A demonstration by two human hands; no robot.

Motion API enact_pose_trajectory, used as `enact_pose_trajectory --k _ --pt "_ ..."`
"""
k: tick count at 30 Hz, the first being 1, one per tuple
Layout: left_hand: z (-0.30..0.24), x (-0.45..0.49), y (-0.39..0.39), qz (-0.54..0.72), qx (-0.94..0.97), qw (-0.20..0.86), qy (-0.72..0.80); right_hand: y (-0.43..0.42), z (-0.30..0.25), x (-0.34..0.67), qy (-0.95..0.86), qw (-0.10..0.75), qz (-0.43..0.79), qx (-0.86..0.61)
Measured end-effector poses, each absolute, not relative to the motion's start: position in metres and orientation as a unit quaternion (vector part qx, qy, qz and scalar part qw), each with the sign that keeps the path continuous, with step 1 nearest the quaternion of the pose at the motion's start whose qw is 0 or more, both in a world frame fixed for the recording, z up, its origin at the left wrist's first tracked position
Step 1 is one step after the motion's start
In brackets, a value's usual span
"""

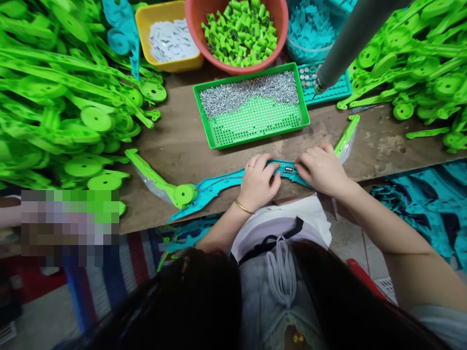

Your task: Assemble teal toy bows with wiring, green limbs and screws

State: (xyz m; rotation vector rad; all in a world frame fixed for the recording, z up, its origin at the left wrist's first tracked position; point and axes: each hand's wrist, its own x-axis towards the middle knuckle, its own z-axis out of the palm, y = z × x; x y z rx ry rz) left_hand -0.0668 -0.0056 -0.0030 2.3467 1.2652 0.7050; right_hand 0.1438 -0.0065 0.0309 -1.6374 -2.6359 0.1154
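A long teal plastic toy part (215, 187) lies along the near edge of the wooden table (182, 141). My left hand (258, 181) rests on its middle, fingers curled and pressing down, a ring and a gold bracelet on it. My right hand (321, 167) presses on the same part just to the right, fingers bent. Between the two hands a small metal piece (289, 168) shows in the teal part. A green plastic part (160, 181) with a round hub lies at the teal part's left end, and another green piece (346, 136) sticks out at its right.
A green tray (219, 141) of small metal pins stands behind the hands. Farther back are a red bowl (280, 29) of green caps, a yellow bin (142, 19) of white pieces and a teal tray (339, 90). Heaps of green parts (62, 97) flank both sides. A grey pole (350, 39) leans in.
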Motion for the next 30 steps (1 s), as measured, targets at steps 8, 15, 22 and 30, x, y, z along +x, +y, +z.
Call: enact_pose_trajectory --k 8,15,22,30 --pt "0.012 -0.054 0.000 0.190 0.825 0.219 0.484 -0.017 0.026 0.142 -0.812 0.095 0.111 -0.565" --pt "0.003 -0.052 0.006 0.251 0.796 0.297 0.464 -0.021 0.042 0.163 -0.745 0.214 0.249 -0.581" --pt "0.013 -0.066 0.019 0.248 0.765 0.381 0.455 -0.035 0.044 0.178 -0.779 0.158 0.237 -0.559" --pt "0.021 -0.067 0.018 0.218 0.802 0.292 0.474 -0.033 0.033 0.167 -0.807 0.121 0.147 -0.559"
